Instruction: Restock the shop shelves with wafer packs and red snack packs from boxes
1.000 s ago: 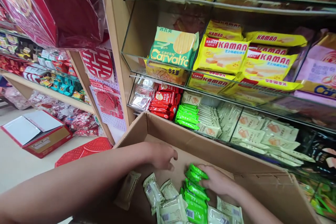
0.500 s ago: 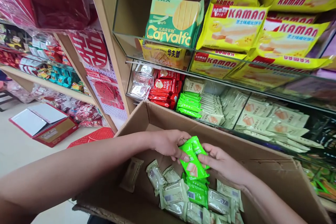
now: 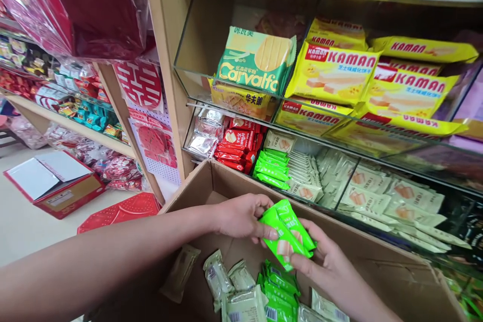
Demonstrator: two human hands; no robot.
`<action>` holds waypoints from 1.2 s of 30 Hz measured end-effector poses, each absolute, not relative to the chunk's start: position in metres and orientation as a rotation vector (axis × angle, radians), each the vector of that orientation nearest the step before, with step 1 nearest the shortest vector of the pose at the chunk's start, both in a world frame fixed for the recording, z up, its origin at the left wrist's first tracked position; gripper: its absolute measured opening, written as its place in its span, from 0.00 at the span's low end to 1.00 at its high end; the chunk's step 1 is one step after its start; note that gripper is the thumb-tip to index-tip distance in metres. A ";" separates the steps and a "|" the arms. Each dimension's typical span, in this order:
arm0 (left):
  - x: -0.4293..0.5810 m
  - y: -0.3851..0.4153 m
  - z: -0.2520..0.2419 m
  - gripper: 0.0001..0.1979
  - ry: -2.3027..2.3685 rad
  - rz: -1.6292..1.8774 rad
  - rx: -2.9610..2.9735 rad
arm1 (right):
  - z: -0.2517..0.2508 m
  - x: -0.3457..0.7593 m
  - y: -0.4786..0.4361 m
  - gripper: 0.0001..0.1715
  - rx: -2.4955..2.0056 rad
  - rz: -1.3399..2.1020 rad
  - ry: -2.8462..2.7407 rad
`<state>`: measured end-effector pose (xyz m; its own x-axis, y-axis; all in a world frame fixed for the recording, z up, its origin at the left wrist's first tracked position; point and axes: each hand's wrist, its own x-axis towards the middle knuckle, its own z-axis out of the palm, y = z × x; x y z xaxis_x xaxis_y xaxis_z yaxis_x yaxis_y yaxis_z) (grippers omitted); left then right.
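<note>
Two or so bright green snack packets point(image 3: 283, 241) overlap between my hands, above an open cardboard box point(image 3: 234, 193). My left hand point(image 3: 243, 217) pinches them at their left edge, thumb on the front. From the right, my right hand point(image 3: 320, 256) grips their lower right side, thumb at the bottom corner. Inside the box, more green packets point(image 3: 279, 289) lie among several pale wrapped packets point(image 3: 245, 304). Just behind the box, a glass shelf bin holds a stack of like green packets point(image 3: 272, 168), beside a row of pale packets point(image 3: 304, 166).
Red packets point(image 3: 237, 143) and silver packets point(image 3: 206, 133) fill the bin's left part. Yellow wafer packs point(image 3: 332, 73) and a green Carvalfo pack point(image 3: 256, 60) stand on the shelf above. A white-and-red carton point(image 3: 56, 181) sits on the floor at left, near a red tray-like piece point(image 3: 121, 211).
My view has tilted up slightly. The green packets have fanned apart a little, and my right hand has shifted down to their lower right corner. Both hands still hold them.
</note>
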<state>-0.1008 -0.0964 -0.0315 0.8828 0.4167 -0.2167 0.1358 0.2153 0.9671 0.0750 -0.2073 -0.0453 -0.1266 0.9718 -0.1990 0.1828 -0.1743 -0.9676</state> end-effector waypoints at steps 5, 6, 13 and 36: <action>-0.104 -0.094 -0.027 0.30 0.421 0.137 1.352 | -0.022 0.095 -0.201 0.19 -1.384 1.344 -1.229; -0.104 -0.094 -0.026 0.30 0.427 0.127 1.368 | -0.017 0.101 -0.195 0.19 -1.409 1.270 -1.214; -0.103 -0.096 -0.033 0.30 0.452 0.078 1.452 | -0.006 0.131 -0.093 0.28 -1.519 0.497 -1.330; -0.104 -0.099 -0.030 0.22 0.456 0.200 1.436 | -0.016 0.104 -0.023 0.20 -1.666 -0.231 -1.684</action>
<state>-0.1037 -0.0993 -0.0305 0.8982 0.4002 -0.1818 0.1380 0.1359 0.9811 0.1037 -0.0229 -0.0156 0.1210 0.7868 0.6052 0.9206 0.1390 -0.3648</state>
